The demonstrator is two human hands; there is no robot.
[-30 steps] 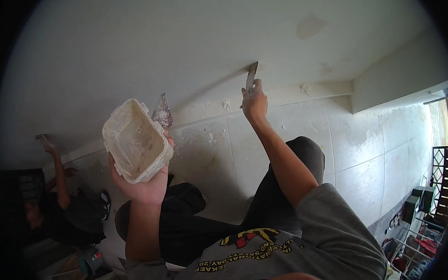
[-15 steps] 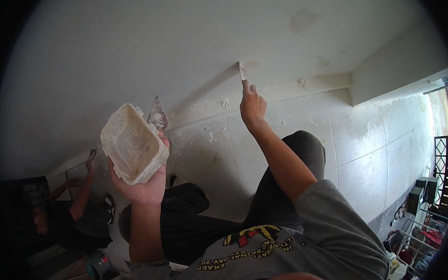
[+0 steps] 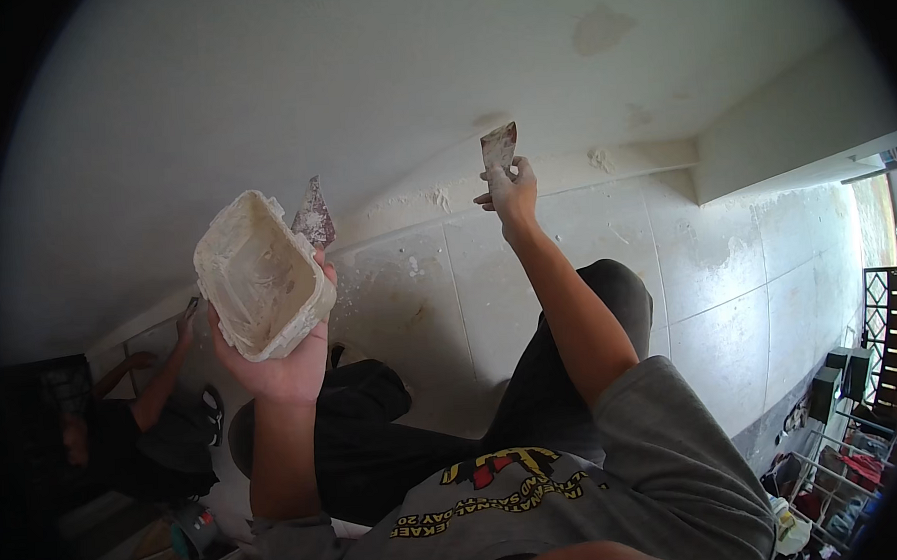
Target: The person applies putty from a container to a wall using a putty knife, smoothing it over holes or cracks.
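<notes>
My left hand (image 3: pixel 287 372) is wrapped round the underside of a tilted whitish plastic tub (image 3: pixel 263 278), its inside smeared with pale putty. A second putty knife (image 3: pixel 315 221), its triangular blade caked with white, sticks up beside the tub's right side by my fingertips; its handle is hidden. My right hand (image 3: pixel 513 192) grips a putty knife (image 3: pixel 500 146) with a smeared, dull blade held in front of the wall (image 3: pixel 360 94). The blade's flat face is turned into view. Whether it touches the wall, I cannot tell.
Pale patches (image 3: pixel 603 31) mark the wall. White splatters dot the tiled floor (image 3: pixel 586 224). My bent knee (image 3: pixel 619 298) is below my right arm. At the left, another person (image 3: pixel 165 427) crouches by the wall. A rack with mixed items (image 3: pixel 828 484) stands at the lower right.
My right hand has turned the putty knife from edge-on to flat face showing, with its fingers shifted on it. The tub has risen slightly in the picture.
</notes>
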